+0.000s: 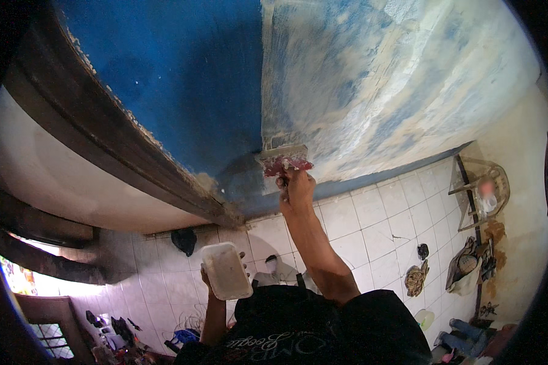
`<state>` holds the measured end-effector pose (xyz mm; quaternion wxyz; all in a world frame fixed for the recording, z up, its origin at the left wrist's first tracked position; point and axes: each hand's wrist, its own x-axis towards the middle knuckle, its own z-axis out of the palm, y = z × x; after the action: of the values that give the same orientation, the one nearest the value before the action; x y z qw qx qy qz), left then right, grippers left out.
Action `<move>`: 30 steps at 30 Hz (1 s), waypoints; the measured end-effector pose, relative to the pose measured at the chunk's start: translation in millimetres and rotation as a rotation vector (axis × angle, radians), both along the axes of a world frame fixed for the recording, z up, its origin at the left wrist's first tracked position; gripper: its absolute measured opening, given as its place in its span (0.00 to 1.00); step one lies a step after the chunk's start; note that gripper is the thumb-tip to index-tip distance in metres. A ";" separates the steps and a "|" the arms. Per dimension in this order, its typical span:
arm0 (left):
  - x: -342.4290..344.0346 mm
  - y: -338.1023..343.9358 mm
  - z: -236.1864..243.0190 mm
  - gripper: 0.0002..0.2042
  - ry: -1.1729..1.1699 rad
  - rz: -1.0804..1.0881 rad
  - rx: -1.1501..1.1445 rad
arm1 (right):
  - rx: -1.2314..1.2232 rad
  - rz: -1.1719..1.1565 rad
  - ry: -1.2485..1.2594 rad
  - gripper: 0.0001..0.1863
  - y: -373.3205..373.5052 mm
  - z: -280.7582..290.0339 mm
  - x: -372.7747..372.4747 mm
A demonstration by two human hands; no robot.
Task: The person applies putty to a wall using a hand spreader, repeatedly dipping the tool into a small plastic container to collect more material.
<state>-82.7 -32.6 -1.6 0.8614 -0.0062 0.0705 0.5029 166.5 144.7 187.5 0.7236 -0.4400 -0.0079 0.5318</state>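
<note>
With my right hand [299, 187] I grip a wide putty knife [286, 160] by its red, putty-smeared part. Its broad blade lies against the wall in front of me. To the right of the blade the wall carries a streaky whitish putty coat [347, 85]. On the left the wall is bare blue paint [176, 67], and a straight upright line parts the two. Lower left, my left hand [207, 281] is wrapped round a white rectangular tub [227, 271] with rounded corners. Fingertips show at the tub's right side; the palm is hidden behind it.
A dark wooden frame [112, 125] curves along the wall's left edge. White floor tiles [371, 228] spread below. On them lie a black bag [184, 241], a crumpled brownish cloth [416, 280] and a light-coloured sack [464, 271]. A wooden stand [466, 185] is at the right.
</note>
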 end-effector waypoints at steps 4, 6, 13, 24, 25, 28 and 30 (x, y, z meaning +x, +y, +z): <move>2.0 4.9 0.5 0.50 0.005 -0.039 0.036 | 0.099 0.023 -0.023 0.08 0.4 23.0 6.3; 3.1 7.5 -2.8 0.50 -0.013 -0.061 0.048 | 0.116 0.028 -0.032 0.08 -0.8 32.9 11.0; 9.4 8.5 -8.9 0.50 0.038 -0.066 0.081 | 0.058 0.057 -0.075 0.03 -38.4 67.8 21.9; 131.0 20.1 -7.5 0.44 0.376 -0.070 0.039 | 0.118 0.592 -1.182 0.12 -161.3 -36.2 99.3; 146.1 22.2 -3.9 0.44 0.371 -0.067 0.041 | 0.012 0.686 -1.464 0.12 -165.3 -28.4 104.3; 191.7 22.9 20.5 0.38 0.354 -0.088 0.092 | -0.218 0.752 -1.738 0.16 -176.1 -18.8 111.5; 217.8 19.2 37.5 0.35 0.334 -0.112 0.129 | -0.227 0.667 -1.788 0.15 -183.2 -16.5 109.6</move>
<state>135.1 -13.4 35.9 0.8630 0.1364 0.1804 0.4517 276.2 -38.5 171.1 0.2143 -0.7255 -0.6300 0.1757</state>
